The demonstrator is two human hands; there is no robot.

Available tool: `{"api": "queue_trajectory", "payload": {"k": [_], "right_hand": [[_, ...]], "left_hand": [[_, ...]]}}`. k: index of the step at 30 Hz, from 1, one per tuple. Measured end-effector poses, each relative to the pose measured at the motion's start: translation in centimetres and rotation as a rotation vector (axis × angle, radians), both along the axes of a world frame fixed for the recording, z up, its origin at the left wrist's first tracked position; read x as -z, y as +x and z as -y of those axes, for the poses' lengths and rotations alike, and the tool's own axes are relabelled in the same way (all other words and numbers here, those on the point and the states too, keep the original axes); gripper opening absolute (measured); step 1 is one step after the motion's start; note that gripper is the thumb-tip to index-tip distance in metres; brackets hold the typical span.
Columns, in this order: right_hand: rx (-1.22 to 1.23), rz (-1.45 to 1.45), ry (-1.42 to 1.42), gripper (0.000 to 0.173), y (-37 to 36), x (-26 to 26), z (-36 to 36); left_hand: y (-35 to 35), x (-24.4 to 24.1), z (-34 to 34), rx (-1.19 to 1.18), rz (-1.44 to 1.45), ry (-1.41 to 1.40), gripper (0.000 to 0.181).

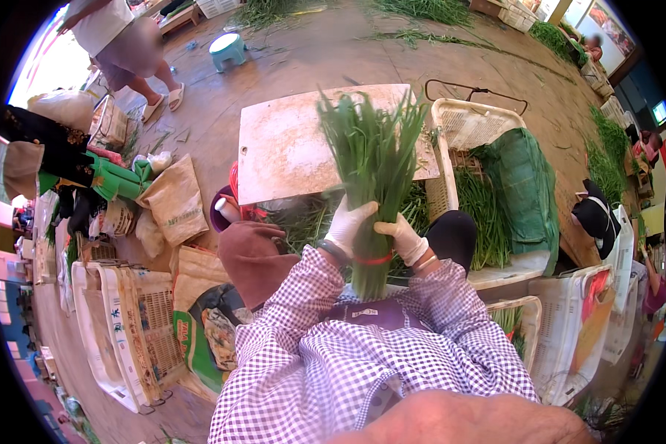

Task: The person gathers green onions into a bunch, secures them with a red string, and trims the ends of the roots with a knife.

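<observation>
A thick bundle of long green leafy stalks (373,166), probably Chinese chives, stands roughly upright in front of my chest. A red band (373,258) circles its lower part. My left hand (348,225), in a white glove, grips the bundle's left side above the band. From the right, my right hand (404,236), also gloved, closes around it at about the same height. The leaf tips fan out over a stained white board (288,144). Loose green stalks (305,222) lie below the board's near edge, partly hidden by my arms and the bundle.
To the right, a white plastic crate (444,161) holds more stalks (480,216) and a green woven sack (521,188). Stacked crates (127,327) stand at left. A purple bucket (222,213) sits by my left knee. Beyond are a blue stool (227,51) and a standing person (119,44).
</observation>
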State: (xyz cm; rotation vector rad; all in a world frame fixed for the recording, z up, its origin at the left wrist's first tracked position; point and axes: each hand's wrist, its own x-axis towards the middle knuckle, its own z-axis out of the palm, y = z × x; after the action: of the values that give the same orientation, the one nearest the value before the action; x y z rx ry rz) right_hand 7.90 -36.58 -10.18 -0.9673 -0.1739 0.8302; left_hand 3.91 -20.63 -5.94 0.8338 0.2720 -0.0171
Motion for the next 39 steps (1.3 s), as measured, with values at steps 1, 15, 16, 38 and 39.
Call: {"api": "queue_trajectory", "payload": {"k": [1,15,16,38,39], "right_hand": [[-0.003,0.002,-0.026,0.061,-0.5,-0.6,-0.6],[0.346,-0.165,-0.079,0.037,-0.6,-0.1,-1.2],[0.345,-0.171,-0.076,0.037,-0.6,0.0,-1.2],[0.403,-0.126,-0.21,0.038,-0.5,-0.7,-1.8],[0.4,-0.105,-0.215,0.038,-0.6,-0.7,-1.8]], "left_hand": [[0.1,-0.3,0.0,0.022,-0.069,-0.12,0.043],[-0.4,-0.8,-1.1,-0.026,-0.278,-0.221,0.047],[-0.3,-0.5,-1.1,-0.029,-0.277,-0.209,0.047],[0.2,1.2,-1.0,0.024,-0.294,-0.26,0.038],[0.2,0.9,-0.8,0.02,-0.291,-0.25,0.04]]}}
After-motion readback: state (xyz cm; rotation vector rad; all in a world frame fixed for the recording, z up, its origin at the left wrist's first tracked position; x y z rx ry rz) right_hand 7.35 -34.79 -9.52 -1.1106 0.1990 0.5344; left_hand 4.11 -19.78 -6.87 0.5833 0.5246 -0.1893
